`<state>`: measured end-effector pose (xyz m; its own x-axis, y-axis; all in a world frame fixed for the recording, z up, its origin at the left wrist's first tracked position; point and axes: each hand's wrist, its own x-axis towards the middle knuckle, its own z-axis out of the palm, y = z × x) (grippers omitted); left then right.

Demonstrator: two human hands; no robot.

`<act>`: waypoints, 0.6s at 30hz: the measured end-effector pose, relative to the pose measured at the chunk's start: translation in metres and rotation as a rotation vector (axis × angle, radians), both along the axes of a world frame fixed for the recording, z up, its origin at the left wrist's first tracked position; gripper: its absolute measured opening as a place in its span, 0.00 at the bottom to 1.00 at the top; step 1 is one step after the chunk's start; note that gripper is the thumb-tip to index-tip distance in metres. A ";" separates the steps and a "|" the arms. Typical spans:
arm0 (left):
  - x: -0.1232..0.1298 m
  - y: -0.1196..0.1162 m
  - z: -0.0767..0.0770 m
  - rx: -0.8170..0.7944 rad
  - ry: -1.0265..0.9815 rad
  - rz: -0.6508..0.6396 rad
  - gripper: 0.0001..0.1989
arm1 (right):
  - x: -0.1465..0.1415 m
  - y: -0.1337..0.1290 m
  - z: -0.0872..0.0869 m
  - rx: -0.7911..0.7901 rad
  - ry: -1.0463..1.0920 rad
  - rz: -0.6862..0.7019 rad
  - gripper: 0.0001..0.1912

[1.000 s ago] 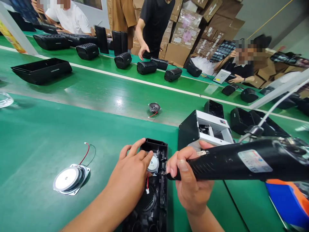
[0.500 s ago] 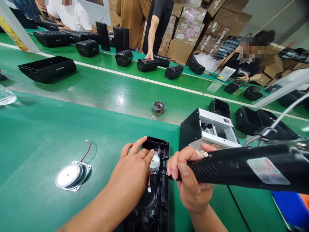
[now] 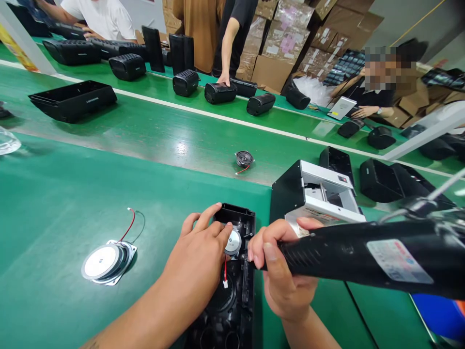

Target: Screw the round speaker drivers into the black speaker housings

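Left hand: the left hand (image 3: 198, 252) lies flat on the open black speaker housing (image 3: 232, 291) at the lower middle of the frame, fingers spread and pressing the small round speaker driver (image 3: 232, 242) into its seat; it clasps nothing.
Right hand: the right hand (image 3: 281, 271) is wrapped fully round the black electric screwdriver (image 3: 363, 257), whose body runs off to the right edge.
Change: over the last second both hands stay where they were; the screwdriver's tip stays at the housing's right rim beside the driver, and its body sits a touch lower in the frame. The view has shifted slightly.
Meaning: judging by the unchanged hold, one fastening at that rim is probably in progress; the screw itself is too small to tell.
Nearby: a larger loose speaker (image 3: 107, 261) with red and black leads lies on the green belt (image 3: 54, 203) at lower left; a tiny speaker (image 3: 244, 158) sits mid-frame; a black-and-white machine (image 3: 316, 194) stands just right of the housing.
Others: co-workers stand along the upper edge.
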<state>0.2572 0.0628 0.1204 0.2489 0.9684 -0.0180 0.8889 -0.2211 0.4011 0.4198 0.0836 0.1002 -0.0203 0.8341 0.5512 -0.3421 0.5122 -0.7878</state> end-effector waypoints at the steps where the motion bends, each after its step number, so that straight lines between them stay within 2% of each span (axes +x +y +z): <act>1: 0.000 0.000 0.000 -0.006 0.000 -0.003 0.25 | -0.001 -0.001 -0.001 0.016 -0.025 0.015 0.24; 5: 0.001 0.003 0.001 -0.033 -0.002 -0.004 0.25 | -0.004 -0.002 -0.005 0.050 -0.085 0.046 0.24; 10: 0.002 0.003 0.003 -0.058 -0.016 0.010 0.23 | -0.003 0.000 -0.006 0.020 -0.104 0.060 0.21; 18: 0.002 0.001 0.005 -0.063 -0.065 0.000 0.25 | -0.007 -0.001 -0.006 0.020 -0.115 0.006 0.18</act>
